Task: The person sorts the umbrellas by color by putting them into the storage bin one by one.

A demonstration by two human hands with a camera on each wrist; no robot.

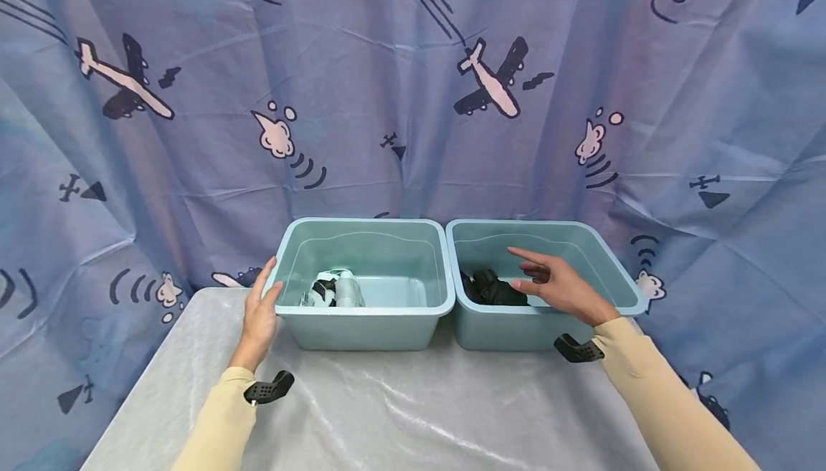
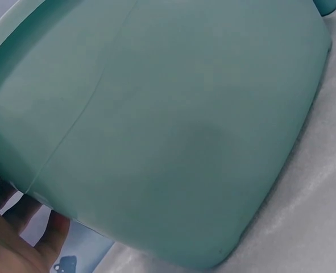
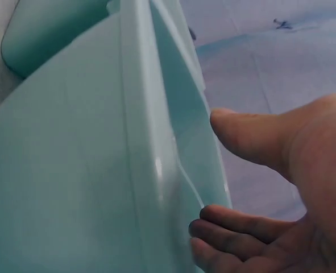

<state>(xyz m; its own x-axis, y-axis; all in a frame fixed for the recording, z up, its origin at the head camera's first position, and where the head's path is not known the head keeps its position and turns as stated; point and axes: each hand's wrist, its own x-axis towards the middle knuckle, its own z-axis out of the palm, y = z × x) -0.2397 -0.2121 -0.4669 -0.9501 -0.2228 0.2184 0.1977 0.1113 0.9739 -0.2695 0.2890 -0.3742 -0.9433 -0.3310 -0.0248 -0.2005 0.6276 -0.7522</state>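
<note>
Two pale green plastic bins stand side by side on the table. My left hand [image 1: 259, 317] rests against the left end of the left bin [image 1: 368, 329], its fingers fairly straight along the rim. In that bin lie white and black bundled items [image 1: 334, 289], whose kind I cannot make out. Over the right bin [image 1: 510, 331] hovers my right hand [image 1: 560, 286], thumb and fingers spread apart with nothing between them. Below and left of it, a black bundle [image 1: 493, 289], seemingly cloth, lies inside the right bin. The right wrist view shows the thumb [image 3: 250, 133] apart from the curved fingers.
A grey-white cloth [image 1: 413, 414] covers the table. Right behind the bins hangs a blue-purple curtain [image 1: 400, 98] printed with planes and stars. The two bins' rims nearly touch in the middle. A black wrist device [image 1: 269, 388] sits on the left sleeve.
</note>
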